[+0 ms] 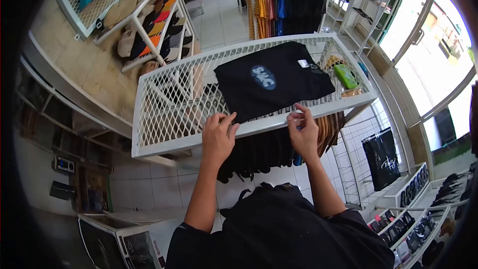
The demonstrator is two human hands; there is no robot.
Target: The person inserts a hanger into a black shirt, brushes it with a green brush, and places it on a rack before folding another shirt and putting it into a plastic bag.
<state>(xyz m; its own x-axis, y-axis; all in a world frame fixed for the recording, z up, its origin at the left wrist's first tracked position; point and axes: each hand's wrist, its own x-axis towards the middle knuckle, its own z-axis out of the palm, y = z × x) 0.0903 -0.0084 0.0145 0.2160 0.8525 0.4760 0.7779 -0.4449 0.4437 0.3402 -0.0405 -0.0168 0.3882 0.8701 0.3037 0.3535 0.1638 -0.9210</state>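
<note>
A black T-shirt (286,82) with an oval blue-grey print lies flat, partly folded, on a white metal mesh rack top (162,112). A small white tag shows near its upper right. My left hand (218,137) is at the shirt's lower left corner, its index fingertip at the fabric edge and its thumb apart. Over the rack's front rail is my right hand (303,132), fingers loosely bent and thumb apart from the index finger. That index fingertip is close to the shirt's lower edge; whether it touches cannot be seen. Neither hand grips the shirt.
A green packet (345,76) lies on the rack's right end. Dark garments (259,154) hang below the front rail. Caps fill a shelf (159,35) at the left. Coloured shirts (271,10) hang on a rack behind. A black bag (382,159) hangs at the right.
</note>
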